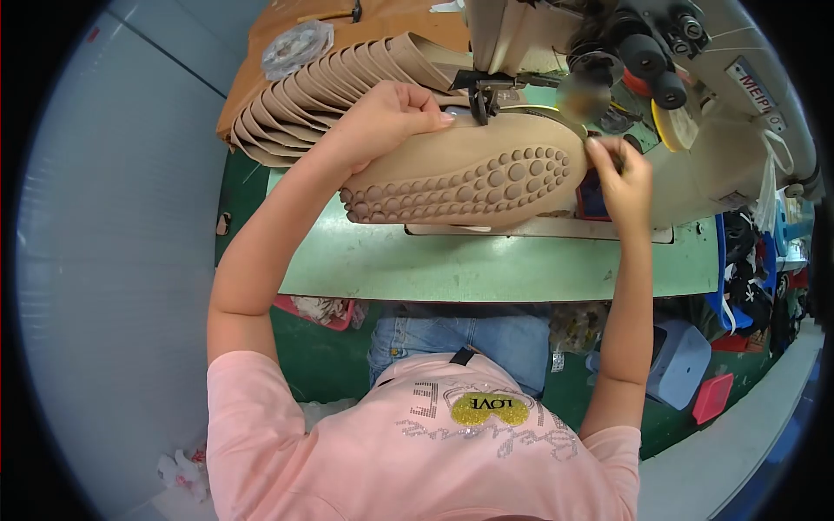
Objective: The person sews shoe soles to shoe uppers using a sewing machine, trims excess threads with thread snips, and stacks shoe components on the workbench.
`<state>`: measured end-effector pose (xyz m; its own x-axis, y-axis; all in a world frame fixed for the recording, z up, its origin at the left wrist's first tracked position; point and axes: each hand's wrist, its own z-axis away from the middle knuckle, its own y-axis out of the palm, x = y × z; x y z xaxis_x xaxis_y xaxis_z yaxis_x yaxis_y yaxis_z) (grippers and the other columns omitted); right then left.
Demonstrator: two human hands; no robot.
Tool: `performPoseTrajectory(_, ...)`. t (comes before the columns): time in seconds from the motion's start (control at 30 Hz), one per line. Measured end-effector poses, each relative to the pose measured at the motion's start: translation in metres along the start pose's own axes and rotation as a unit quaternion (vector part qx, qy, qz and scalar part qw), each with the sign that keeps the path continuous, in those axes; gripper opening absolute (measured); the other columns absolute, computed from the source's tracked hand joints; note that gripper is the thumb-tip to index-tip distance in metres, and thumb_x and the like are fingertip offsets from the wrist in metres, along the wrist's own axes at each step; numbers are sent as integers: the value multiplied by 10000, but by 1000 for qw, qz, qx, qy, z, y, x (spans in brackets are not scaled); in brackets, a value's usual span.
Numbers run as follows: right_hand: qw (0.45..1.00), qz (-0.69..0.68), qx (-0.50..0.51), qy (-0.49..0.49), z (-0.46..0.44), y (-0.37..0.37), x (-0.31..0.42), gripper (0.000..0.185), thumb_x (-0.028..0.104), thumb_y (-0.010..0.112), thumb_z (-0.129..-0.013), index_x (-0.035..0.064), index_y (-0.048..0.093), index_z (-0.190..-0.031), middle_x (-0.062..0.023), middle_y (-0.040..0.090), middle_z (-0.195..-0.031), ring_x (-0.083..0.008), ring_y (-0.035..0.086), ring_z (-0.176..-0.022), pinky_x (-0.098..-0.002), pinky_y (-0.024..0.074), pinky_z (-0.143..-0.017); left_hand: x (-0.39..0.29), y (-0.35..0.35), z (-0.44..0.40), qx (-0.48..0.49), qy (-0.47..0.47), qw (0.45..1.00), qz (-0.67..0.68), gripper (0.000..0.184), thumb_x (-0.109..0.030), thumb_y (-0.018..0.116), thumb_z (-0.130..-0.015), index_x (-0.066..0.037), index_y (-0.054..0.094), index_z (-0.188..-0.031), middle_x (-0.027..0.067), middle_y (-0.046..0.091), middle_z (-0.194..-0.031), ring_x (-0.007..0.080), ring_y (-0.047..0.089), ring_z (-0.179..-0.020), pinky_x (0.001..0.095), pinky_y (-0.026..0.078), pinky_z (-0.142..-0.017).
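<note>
A tan shoe piece (452, 174) with round brown studs on its sole lies on its side over the green table, its upper edge under the presser foot (483, 102) of a sewing machine. My left hand (391, 122) grips the upper edge of the piece just left of the foot, thumb and fingers pinched together. At the right end, my right hand (621, 169) pinches a thin yellowish strip (556, 113) that runs along the edge of the piece. The fingertips of my right hand touch that end of the piece.
Behind my left hand is a long row of nested tan pieces (321, 87), with a clear plastic bag (297, 48) and a hammer (354, 12) beyond. The machine body (730, 104) stands at the right. A yellow-rimmed reel (673, 126) is near my right hand.
</note>
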<state>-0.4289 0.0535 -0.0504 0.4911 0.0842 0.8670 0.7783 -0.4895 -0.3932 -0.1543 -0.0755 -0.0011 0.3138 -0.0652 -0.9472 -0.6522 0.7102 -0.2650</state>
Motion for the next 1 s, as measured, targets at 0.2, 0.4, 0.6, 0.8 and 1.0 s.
performPoseTrajectory(0.2, 886, 241, -311, -244, 49, -93, 10, 233, -48, 475, -841, -26, 661, -978, -131, 665, -980, -199, 635, -843, -283, 496, -747, 0, 3, 4, -16, 7, 1000, -1, 210, -210, 680, -815, -62, 576, -709, -46, 557, -612, 1, 438, -514, 179, 318, -467)
performPoseTrajectory(0.4, 809, 403, -370, -214, 39, -154, -23, 257, -53, 465, -810, -45, 654, -985, -158, 661, -1006, -279, 641, -935, -325, 493, -803, 1, 4, 3, -28, 7, 1000, -2, 210, -203, 680, -815, -64, 568, -705, -45, 555, -610, 2, 437, -522, 175, 325, -475)
performPoseTrajectory(0.6, 835, 370, -349, -208, 47, -141, -31, 271, -58, 454, -805, -52, 652, -989, -161, 661, -1014, -283, 641, -942, -323, 483, -829, 1, 10, 7, -48, 14, 998, 22, 201, -196, 672, -820, -65, 568, -709, -45, 556, -610, 2, 436, -523, 180, 323, -473)
performPoseTrajectory(0.8, 836, 323, -378, -234, 40, -131, 12, 279, -66, 446, -816, -43, 650, -1005, -164, 655, -994, -250, 631, -912, -307, 474, -828, -4, 11, 10, -55, 14, 998, -10, 186, -186, 666, -818, -60, 570, -720, -43, 562, -614, 4, 438, -526, 182, 327, -475)
performPoseTrajectory(1.0, 978, 175, -106, -31, 52, -35, 35, 367, 159, 586, -862, 56, 555, -1212, -147, 625, -988, -207, 584, -816, -322, 472, -747, 0, 11, 8, -72, 25, 997, -10, 172, -180, 642, -834, -56, 575, -736, -42, 550, -651, 11, 451, -571, 189, 344, -504)
